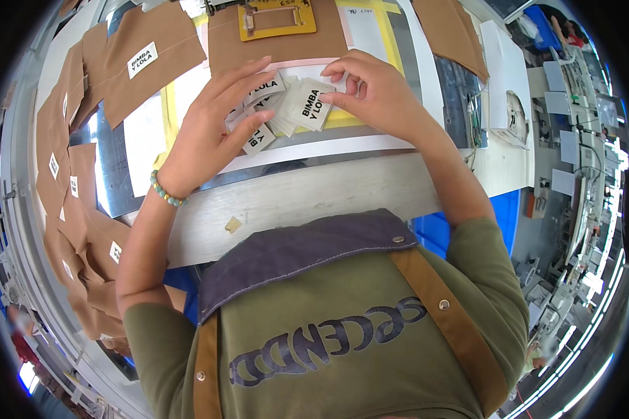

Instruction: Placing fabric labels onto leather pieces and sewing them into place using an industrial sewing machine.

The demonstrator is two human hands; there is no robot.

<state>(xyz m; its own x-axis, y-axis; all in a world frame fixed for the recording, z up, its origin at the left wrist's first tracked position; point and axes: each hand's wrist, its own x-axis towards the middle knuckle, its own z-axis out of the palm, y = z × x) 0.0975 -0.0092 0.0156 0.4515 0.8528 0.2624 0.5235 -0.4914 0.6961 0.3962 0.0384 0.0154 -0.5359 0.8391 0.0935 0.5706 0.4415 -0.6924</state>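
The right hand [381, 98] has its fingers curled and its thumb over the right edge of the front label; whether it pinches it cannot be told. The left hand [206, 126] arches over the pile's left side, thumb and fingers spread apart. Beyond the fingertips lies the edge of a brown panel [223, 45] bearing a yellow frame [246, 29]. Nearer the person, a white sheet [342, 142], then a pale strip of worktop [279, 195] separate the pile from the apron [307, 262]. Brown pieces [119, 84] bound the left; a white box [500, 84] stands well to the right. Between the hands, the white labels [309, 108] lie fanned and overlapping, flat, rectangular, with bold black lettering.
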